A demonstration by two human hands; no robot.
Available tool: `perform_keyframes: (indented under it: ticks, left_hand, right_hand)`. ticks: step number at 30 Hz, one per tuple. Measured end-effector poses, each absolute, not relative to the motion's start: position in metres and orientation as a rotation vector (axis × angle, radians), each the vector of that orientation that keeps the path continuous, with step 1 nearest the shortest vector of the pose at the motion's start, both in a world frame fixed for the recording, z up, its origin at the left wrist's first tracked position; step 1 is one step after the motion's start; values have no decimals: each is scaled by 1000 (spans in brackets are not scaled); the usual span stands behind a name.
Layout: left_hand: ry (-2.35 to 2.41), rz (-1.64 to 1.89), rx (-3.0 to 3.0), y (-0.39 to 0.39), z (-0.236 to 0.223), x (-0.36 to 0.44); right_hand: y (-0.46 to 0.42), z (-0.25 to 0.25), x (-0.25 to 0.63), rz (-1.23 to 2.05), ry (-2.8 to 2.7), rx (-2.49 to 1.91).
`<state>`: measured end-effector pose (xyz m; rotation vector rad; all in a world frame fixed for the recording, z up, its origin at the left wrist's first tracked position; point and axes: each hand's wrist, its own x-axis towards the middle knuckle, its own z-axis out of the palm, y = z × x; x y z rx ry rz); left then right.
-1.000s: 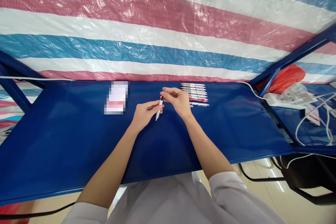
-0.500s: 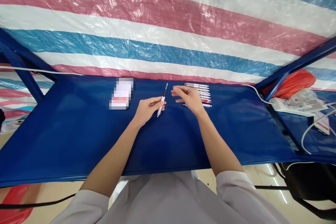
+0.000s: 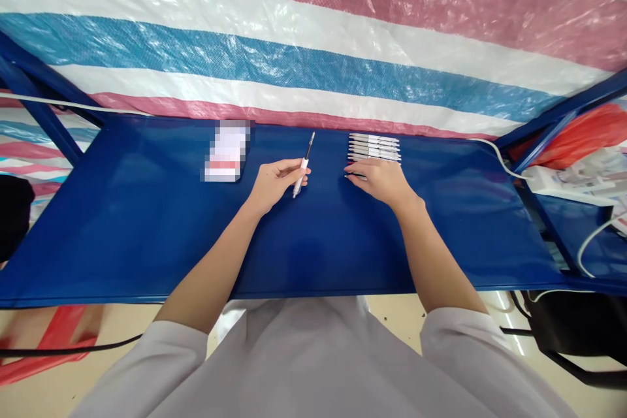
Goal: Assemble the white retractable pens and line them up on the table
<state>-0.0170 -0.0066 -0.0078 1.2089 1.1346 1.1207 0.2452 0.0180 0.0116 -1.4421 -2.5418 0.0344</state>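
Observation:
My left hand (image 3: 275,184) is closed around a white pen (image 3: 299,184), held tilted above the table with its barrel front off. A dark refill (image 3: 309,147) with a pale end sticks up bare from the barrel. To the right, my right hand (image 3: 379,179) reaches down over the near side of a row of white pens (image 3: 375,145). Its fingers pinch the nearest pen (image 3: 347,176), of which only a short end shows past the fingertips. The rest of that pen and the lower pens of the row are hidden under the hand.
The blue table (image 3: 147,222) backs onto a striped plastic sheet (image 3: 294,59). A pixelated white and red item (image 3: 228,150) lies at the back left. On the right are a white power strip (image 3: 563,183), cables and a red plastic bag (image 3: 578,137).
My right hand has moved right and down from the air onto the nearest pen of the row. My left hand still holds its pen in much the same pose. The view has tilted downward.

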Motion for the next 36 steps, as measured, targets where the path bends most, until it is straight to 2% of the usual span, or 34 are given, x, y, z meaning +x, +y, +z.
perform_keyframes:
  ticks: [8, 23, 32, 36]
  left_hand:
    - [1149, 1135, 1198, -6, -10, -15]
    - [1142, 1134, 1270, -6, -12, -15]
    - [1163, 1123, 1258, -7, -9, -13]
    - [1161, 1132, 1216, -8, -6, -14]
  right_hand:
    - [11, 8, 253, -140, -2601, -1356]
    - [7, 16, 240, -99, -2733, -1375]
    - [10, 18, 232, 17, -2742, -1364]
    - [15, 18, 227, 272, -2546, -1262]
